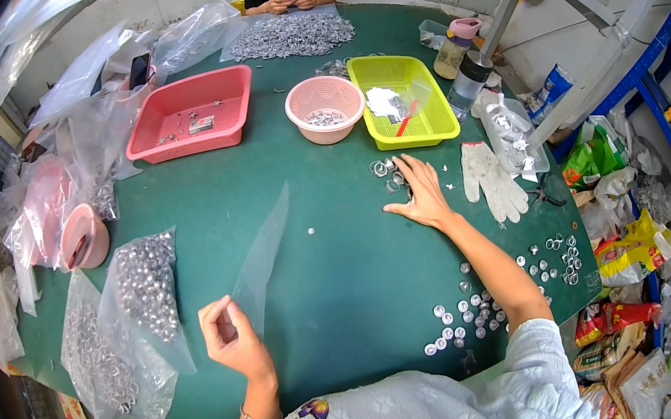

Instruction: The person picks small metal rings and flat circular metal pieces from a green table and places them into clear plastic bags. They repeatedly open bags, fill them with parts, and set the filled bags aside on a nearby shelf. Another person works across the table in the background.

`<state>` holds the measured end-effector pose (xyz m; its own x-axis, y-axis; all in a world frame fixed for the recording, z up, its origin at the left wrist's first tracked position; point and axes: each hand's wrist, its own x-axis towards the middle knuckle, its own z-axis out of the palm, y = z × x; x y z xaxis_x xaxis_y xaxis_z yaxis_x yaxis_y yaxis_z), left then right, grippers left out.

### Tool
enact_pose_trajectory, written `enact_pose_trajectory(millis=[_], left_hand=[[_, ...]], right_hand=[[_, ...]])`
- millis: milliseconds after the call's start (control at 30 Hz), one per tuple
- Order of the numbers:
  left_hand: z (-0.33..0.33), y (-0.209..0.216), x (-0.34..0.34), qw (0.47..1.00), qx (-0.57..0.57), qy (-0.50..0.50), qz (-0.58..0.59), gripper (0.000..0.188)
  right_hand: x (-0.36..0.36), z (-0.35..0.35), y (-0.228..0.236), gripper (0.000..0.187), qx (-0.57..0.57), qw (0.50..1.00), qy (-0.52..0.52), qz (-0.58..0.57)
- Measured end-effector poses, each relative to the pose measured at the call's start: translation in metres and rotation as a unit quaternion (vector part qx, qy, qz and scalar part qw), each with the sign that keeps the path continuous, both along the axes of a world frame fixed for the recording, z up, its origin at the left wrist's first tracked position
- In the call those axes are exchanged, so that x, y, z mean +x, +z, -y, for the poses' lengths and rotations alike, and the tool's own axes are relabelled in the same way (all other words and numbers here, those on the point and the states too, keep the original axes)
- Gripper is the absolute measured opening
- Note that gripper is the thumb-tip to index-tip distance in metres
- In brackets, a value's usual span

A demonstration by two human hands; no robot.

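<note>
My left hand (235,337) is closed on the edge of a clear plastic bag (266,254), which stands up thin and flat over the green table. Reaching forward, my right hand (418,195) has its fingers apart and curved around a small cluster of silver metal rings and caps (381,169). Its fingertips are at the pieces, partly covering them; whether any is gripped is hard to see. Nearer to me, under my right forearm, lie several round silver caps (447,318). More silver rings (569,254) lie at the table's right edge.
A red tray (137,144), a pink basket (305,132) and a yellow-green basket (416,142) stand across the far side. Filled bags of round metal pieces (148,289) and rings (97,358) lie left. A white glove (488,187) lies right. Opposite, another person's hands (292,2) work behind a metal pile.
</note>
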<state>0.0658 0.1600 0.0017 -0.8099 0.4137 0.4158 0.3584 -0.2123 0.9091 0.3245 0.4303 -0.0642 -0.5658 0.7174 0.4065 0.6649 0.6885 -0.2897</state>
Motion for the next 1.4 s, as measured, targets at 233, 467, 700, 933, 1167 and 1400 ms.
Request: enact_pose_trajectory(millis=[233,467,700,933,1167,1400], left_hand=[[-0.003,-0.005,-0.002,0.999,-0.010,-0.029,0.022,0.011],[0.001,0.000,-0.007,0.999,-0.018,-0.033,-0.009,0.012],[0.008,0.010,-0.012,0.999,-0.011,-0.029,-0.012,0.013],[0.024,0.010,-0.013,1.000,0.012,-0.021,-0.014,0.012],[0.025,0.023,-0.006,0.999,0.004,-0.009,-0.049,0.012],[0.004,0.011,0.007,0.991,0.000,-0.006,-0.135,0.013]], right_hand=[[-0.018,-0.008,-0.012,0.057,0.014,0.998,-0.027,-0.057],[-0.028,-0.008,-0.002,0.050,-0.002,0.998,-0.069,0.004],[-0.034,-0.012,0.019,0.040,-0.065,0.987,-0.080,0.122],[-0.037,-0.004,0.012,0.028,-0.041,0.981,-0.096,0.163],[-0.014,-0.015,-0.007,0.033,-0.081,0.975,-0.104,-0.178],[-0.029,0.033,0.045,0.027,-0.628,0.496,0.011,-0.599]])
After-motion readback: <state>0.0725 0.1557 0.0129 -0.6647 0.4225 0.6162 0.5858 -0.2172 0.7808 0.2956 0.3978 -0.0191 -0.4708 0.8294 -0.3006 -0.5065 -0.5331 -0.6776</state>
